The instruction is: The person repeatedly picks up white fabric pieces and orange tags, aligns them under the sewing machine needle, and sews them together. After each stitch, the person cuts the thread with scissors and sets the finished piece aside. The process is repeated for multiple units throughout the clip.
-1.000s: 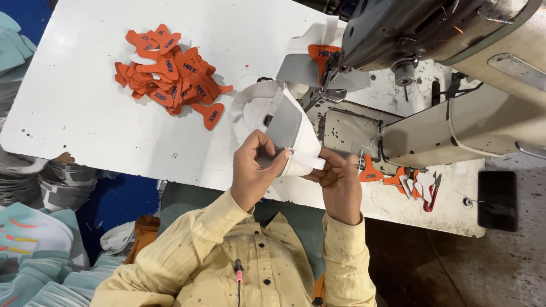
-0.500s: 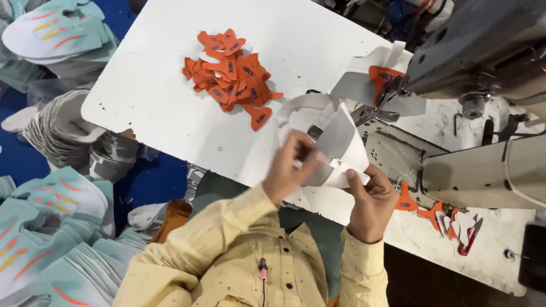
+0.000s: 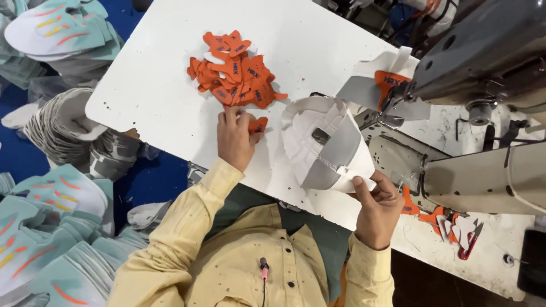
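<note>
Shoe upper pinched at its corner by right hand; orange tab pressed under left hand's fingertips — tabs pile just beyond could be scattered, upper dropped.

I see a white bench flecked with dark specks, orange tabs with dark blue print, a white and grey shoe upper, my pale yellow sleeve, and mint-green pieces striped orange and yellow over a blue floor.
</note>
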